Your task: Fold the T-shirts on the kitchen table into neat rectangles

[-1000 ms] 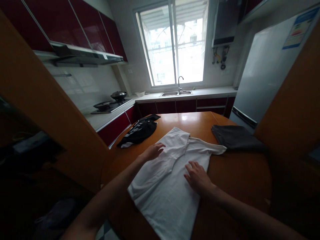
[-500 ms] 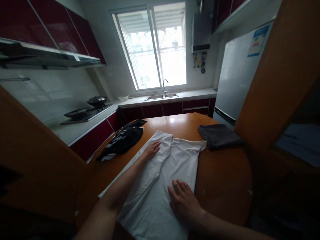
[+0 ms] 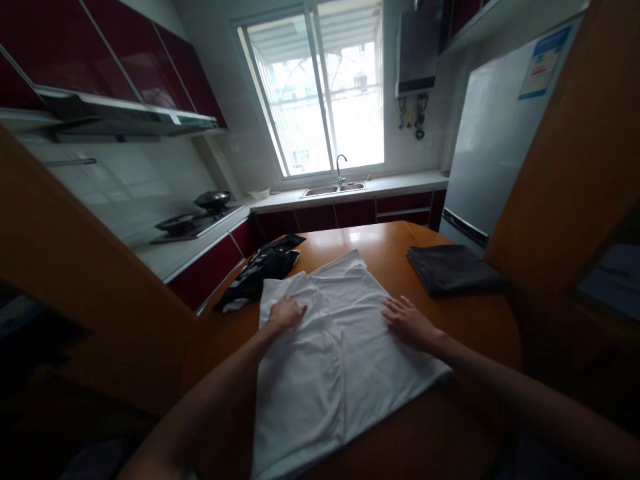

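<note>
A white garment [image 3: 367, 373] lies spread and partly folded on a wooden table [image 3: 383, 247]; its exact kind is hard to tell. A seam and soft wrinkles run down its middle. My left hand [image 3: 287, 312] rests on its upper left part, fingers somewhat bent and slightly blurred, seemingly pressing on the cloth. On the right side of the garment, my right hand [image 3: 410, 323] lies flat with its fingers apart, touching the fabric without gripping it.
Beyond my left hand lies a black garment [image 3: 267, 267] with white markings. A folded dark grey cloth [image 3: 453, 269] is at the table's right. Behind the table are a counter with a sink [image 3: 333, 191], a stove with a pan [image 3: 213, 199], and a fridge [image 3: 500, 140].
The white garment has turned on the table, its near end swinging to the right. My right hand has moved forward and right; my left hand has shifted slightly nearer and left.
</note>
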{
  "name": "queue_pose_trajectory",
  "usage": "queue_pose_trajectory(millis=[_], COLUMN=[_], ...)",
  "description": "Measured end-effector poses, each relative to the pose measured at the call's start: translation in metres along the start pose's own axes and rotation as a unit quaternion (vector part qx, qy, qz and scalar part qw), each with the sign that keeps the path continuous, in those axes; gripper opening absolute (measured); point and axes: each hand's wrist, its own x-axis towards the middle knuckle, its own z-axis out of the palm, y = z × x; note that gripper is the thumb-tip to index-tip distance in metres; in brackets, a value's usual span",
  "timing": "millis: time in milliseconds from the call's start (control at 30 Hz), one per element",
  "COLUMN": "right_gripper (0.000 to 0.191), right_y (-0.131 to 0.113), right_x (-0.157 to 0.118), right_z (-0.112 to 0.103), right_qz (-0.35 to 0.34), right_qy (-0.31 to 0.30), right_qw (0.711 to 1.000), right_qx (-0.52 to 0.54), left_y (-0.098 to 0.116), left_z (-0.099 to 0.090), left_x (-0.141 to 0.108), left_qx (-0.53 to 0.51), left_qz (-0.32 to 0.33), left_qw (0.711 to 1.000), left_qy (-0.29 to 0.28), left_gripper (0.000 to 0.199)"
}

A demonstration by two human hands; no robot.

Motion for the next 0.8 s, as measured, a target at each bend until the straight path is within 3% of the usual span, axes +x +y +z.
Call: queue_pose_trajectory(millis=[100,167,333,467,600,800], right_gripper=[0.046,0.046,0.033,0.011,0.024,0.033], right_y=[-0.025,-0.028,0.015,0.037,0.031,0.015], right_x=[-0.009,-0.013,-0.013,-0.011,-0.015,-0.03], right_z=[0.006,0.008,0.0,-0.001,0.0,-0.002], right_qz=[0.107,0.164,0.342,0.369,0.383,0.34], right_qy=[0.037,0.049,0.035,0.01,-0.041,-0.112], right_qw=[0.993,0.985,0.921,0.887,0.847,0.786], right_qx=[0.011,0.031,0.182,0.277,0.366,0.504], left_y=[0.005,0.016,0.069,0.119,0.155,0.164], left_z=[-0.018,-0.027,-0.033,-0.032,-0.038,-0.047], left_x=[-0.002,0.0,0.01,0.037,0.09,0.171], left_qx=[0.016,0.019,-0.012,-0.052,-0.086,-0.118], left_qz=[-0.013,0.005,0.116,0.179,0.19,0.13], left_qw=[1.0,1.0,0.992,0.981,0.976,0.983], left_qy=[-0.008,0.016,0.056,0.058,0.06,0.056], left_gripper=[0.039,0.032,0.028,0.028,0.026,0.023])
